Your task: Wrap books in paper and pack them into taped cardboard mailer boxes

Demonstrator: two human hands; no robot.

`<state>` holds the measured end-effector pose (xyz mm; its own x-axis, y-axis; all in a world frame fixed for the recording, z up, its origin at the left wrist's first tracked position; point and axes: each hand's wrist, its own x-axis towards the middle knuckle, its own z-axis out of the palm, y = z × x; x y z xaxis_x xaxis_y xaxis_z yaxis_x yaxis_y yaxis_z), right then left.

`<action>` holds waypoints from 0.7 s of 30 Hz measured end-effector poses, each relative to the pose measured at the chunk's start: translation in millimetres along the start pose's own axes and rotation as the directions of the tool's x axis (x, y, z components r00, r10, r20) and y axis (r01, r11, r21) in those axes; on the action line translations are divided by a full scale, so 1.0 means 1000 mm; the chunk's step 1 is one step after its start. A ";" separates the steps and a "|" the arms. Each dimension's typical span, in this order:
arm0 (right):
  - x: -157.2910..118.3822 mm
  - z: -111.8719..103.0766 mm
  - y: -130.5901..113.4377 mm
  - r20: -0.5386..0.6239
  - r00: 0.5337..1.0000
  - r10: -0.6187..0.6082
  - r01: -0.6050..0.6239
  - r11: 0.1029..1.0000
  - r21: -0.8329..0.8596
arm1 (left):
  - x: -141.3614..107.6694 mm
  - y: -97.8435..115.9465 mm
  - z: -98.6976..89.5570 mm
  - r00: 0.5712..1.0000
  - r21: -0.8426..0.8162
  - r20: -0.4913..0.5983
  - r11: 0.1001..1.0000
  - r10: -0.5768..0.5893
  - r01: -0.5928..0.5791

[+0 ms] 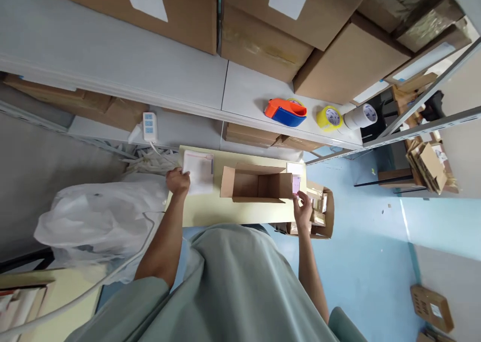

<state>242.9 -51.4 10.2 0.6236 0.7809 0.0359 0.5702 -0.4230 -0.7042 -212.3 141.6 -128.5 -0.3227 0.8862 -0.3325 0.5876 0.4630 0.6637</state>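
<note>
An open cardboard box (251, 185) with its flaps spread stands on the pale yellow table (240, 215). At the table's left end, my left hand (178, 181) is closed on the left edge of a white plastic-wrapped packet (199, 172). My right hand (302, 207) is at the right end, fingers pinched on the lower edge of a small pink item (296, 183), just right of the box's flap. A white card (294, 168) lies above the pink item.
A grey shelf (188, 89) behind the table holds large cartons, an orange-blue tape dispenser (285, 113) and tape rolls (329, 117). White plastic bags (105, 211) bulge at left. A carton of small boxes (329, 214) stands right of the table.
</note>
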 end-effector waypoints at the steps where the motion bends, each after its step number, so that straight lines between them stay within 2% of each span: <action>1: 0.005 0.002 0.003 0.016 1.000 -0.006 0.006 1.000 0.007 | -0.003 0.004 -0.005 1.000 0.025 -0.018 1.000 -0.015 0.016; 4: 0.020 0.012 0.011 0.068 0.997 -0.020 0.015 0.998 0.060 | -0.021 0.023 -0.023 0.993 0.097 -0.110 0.994 -0.035 0.046; 8: 0.038 0.025 0.020 0.137 0.989 -0.056 0.040 0.993 0.114 | -0.055 0.061 -0.061 0.964 0.160 -0.231 0.982 0.132 -0.097; 11: 0.049 0.030 0.027 0.179 0.980 -0.082 0.058 0.989 0.138 | -0.082 0.099 -0.090 0.917 0.199 -0.308 0.959 0.255 -0.200; 13: 0.053 0.032 0.031 0.207 0.974 -0.091 0.060 0.987 0.151 | -0.100 0.130 -0.103 0.860 0.202 -0.362 0.931 0.360 -0.304; 17: 0.059 0.035 0.040 0.261 0.960 -0.100 0.057 0.984 0.167 | -0.138 0.195 -0.109 0.746 0.229 -0.342 0.821 0.571 -0.523; 19: 0.060 0.035 0.044 0.293 0.951 -0.103 0.049 0.981 0.188 | -0.152 0.222 -0.103 0.705 0.242 -0.274 0.756 0.655 -0.608; 21: 0.061 0.036 0.048 0.326 0.940 -0.099 0.032 0.978 0.205 | -0.162 0.242 -0.092 0.684 0.242 -0.163 0.701 0.711 -0.671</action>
<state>289.3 -8.1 -46.8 0.3556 0.9259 -0.1275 0.4678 -0.2945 -0.8333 -85.7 108.8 147.6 0.0758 0.9322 0.3540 0.8078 -0.2656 0.5263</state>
